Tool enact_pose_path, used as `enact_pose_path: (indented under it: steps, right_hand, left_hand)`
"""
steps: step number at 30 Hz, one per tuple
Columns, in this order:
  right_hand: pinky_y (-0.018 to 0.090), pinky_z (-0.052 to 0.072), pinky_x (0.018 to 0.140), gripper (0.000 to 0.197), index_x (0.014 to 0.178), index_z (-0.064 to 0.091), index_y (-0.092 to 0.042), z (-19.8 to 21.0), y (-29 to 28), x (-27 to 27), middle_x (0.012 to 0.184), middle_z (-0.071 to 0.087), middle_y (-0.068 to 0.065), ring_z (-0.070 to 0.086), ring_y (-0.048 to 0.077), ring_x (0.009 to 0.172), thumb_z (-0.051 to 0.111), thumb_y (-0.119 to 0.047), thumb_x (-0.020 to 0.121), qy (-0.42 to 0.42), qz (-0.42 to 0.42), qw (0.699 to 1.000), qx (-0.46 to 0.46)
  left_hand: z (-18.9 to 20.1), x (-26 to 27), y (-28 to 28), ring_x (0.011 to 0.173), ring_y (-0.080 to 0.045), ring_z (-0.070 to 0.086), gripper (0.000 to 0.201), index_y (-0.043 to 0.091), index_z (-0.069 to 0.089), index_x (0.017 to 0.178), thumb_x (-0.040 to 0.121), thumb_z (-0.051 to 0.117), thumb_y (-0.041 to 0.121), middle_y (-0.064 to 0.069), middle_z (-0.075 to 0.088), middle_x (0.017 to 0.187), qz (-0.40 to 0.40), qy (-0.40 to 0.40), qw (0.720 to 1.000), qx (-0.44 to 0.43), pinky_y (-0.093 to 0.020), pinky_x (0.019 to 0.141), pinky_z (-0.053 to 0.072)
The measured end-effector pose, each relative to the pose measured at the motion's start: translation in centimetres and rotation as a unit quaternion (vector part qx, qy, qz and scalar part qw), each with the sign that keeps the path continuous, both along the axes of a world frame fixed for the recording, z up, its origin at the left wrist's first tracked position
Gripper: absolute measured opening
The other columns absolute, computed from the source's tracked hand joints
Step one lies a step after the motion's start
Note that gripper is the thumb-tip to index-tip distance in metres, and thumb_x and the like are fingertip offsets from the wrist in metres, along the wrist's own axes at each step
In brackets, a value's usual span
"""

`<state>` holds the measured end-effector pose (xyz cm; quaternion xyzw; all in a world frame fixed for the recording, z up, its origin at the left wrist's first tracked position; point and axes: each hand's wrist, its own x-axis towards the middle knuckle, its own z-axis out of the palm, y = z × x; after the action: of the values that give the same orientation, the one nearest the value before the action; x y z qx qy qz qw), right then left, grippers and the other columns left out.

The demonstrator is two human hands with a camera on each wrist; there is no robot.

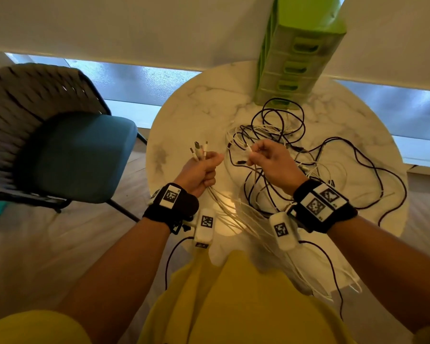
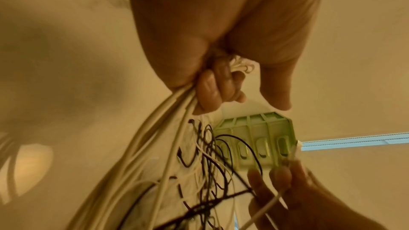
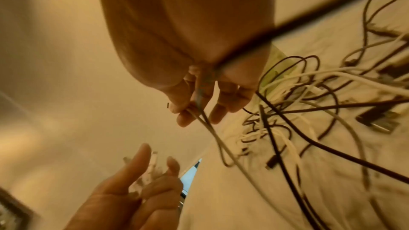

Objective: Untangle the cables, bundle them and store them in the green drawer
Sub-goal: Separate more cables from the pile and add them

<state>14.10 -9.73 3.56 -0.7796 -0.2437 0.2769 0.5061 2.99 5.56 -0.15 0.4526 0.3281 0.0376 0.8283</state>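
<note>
Left hand [image 1: 201,173] fist-gripping white cables [image 1: 230,209], plugs up; right hand [image 1: 271,162] fingers [image 3: 188,111] pinching one white cable end; tangled cables [image 1: 308,150] on tabletop [image 1: 191,112], green drawers [image 1: 296,60] far.

Left hand [image 2: 221,45] grips white cables [image 2: 141,146] (drawer unit [image 2: 254,139] beyond).

A round marble table [image 1: 196,105] stands beside a dark chair [image 1: 47,135] with a blue cushion [image 1: 85,155], apparently on wooden flooring [image 1: 132,189].
</note>
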Motion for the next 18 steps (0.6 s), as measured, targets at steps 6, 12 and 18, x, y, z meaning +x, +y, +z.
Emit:
enact_pose_path:
  steps: [6,12,18]
  right_hand:
    - [0.022,0.054,0.067,0.023,0.114,0.056,-0.001,1.8,-0.1,-1.2,0.089,0.065,0.014,0.064,0.013,0.075,0.050,0.005,0.093,0.101,0.015,0.992,0.077]
    - [0.038,0.058,0.069,0.025,0.101,0.045,-0.015,1.9,-1.4,-1.1,0.082,0.067,0.016,0.067,0.024,0.069,0.053,0.006,0.091,0.154,-0.026,0.980,0.120]
    - [0.037,0.056,0.054,0.032,0.092,0.036,-0.013,2.7,-3.0,-0.9,0.067,0.057,0.007,0.061,0.022,0.052,0.064,0.000,0.086,0.114,-0.016,0.990,0.084]
  left_hand:
    - [1.7,1.7,-3.4,0.047,-0.003,0.031,0.007,0.020,0.059,0.091,0.090,0.059,0.013,0.010,0.057,0.064,-0.038,-0.113,0.993,-0.021,-0.018,0.046,0.024]
    - [2.8,2.9,-6.6,0.046,-0.001,0.033,0.014,0.022,0.070,0.084,0.091,0.059,0.026,0.011,0.054,0.061,-0.048,-0.097,0.994,0.009,-0.020,0.048,0.018]
    - [3.6,4.3,-8.9,0.035,-0.005,0.033,0.038,0.017,0.050,0.077,0.100,0.039,0.044,0.007,0.039,0.046,0.000,-0.041,0.999,0.025,-0.019,0.040,0.024]
